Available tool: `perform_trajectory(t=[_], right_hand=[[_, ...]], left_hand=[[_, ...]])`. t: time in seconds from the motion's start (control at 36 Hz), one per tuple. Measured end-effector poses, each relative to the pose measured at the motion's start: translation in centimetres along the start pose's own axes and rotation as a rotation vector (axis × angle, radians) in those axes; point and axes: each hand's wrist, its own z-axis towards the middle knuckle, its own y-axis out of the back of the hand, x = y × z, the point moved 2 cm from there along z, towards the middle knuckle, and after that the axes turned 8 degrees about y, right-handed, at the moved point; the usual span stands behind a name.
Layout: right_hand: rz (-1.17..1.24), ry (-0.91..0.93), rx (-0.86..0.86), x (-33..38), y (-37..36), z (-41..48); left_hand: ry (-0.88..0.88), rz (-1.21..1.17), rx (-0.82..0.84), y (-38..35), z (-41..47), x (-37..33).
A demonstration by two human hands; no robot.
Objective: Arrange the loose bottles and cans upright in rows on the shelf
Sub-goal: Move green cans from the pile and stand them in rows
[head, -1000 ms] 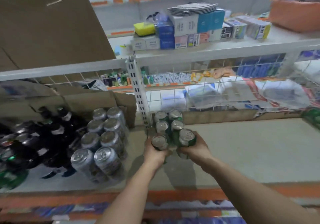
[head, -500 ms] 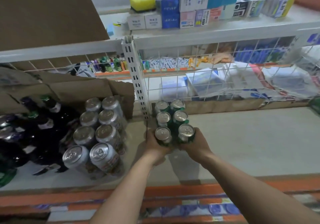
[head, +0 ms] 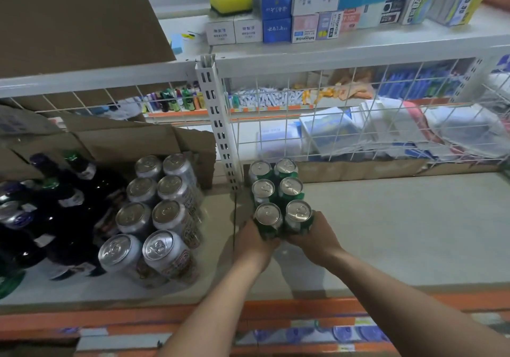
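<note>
Gripping the near-left green can [head: 267, 215] with the left hand [head: 252, 243], curled round its side; gripping the near-right green can [head: 299, 212] with the right hand [head: 316, 236] the same way. Both upright on the shelf [head: 400, 224], at the front of a block of six green cans [head: 286, 166], two across and three deep, just right of the slotted post [head: 218, 124]. Left of the post: eight silver cans [head: 165, 185] upright in two touching rows, then a cluster of dark bottles [head: 63, 207]. Behind these, an open cardboard box [head: 124, 141]; cannot tell what lies inside. Beyond the wire grid [head: 358, 102], packets and papers.
</note>
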Motion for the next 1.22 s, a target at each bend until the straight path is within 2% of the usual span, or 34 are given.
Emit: perform_trajectory(t=[0.08, 0.36, 0.47, 0.53, 0.69, 0.86, 0.97, 1.22], right_hand=[[-0.036, -0.002, 0.043, 0.2, 0.4, 0.1], [-0.016, -0.022, 0.033, 0.5, 0.4, -0.2], [0.013, -0.048, 0.111, 0.3, 0.4, -0.1], [0.055, -0.040, 0.137, 0.2, 0.6, 0.0], [0.167, -0.054, -0.016, 5.3, 4.2, -0.9], [0.264, -0.100, -0.327, 7.5, 11.7, -1.0], [0.207, -0.147, -0.400, 6.9, 17.9, -3.5], [0.162, -0.313, -0.683, 0.6, 33.8, -9.7]], left_hand=[[-0.016, 0.026, 0.006, 0.2, -0.2, -0.3], [0.005, 0.011, 0.018, 0.4, -0.6, -0.4], [-0.021, 0.010, 0.051, 1.0, -1.3, -1.1], [-0.028, -0.063, 0.078, 1.6, -1.9, -1.5], [-0.161, -0.189, -0.014, 5.8, -1.9, -3.3], [-0.348, -0.130, 0.034, 6.9, -2.6, -10.0], [-0.414, -0.078, 0.185, 2.2, -3.5, -14.7], [-0.511, 0.078, 0.388, -12.4, -6.0, -25.0]])
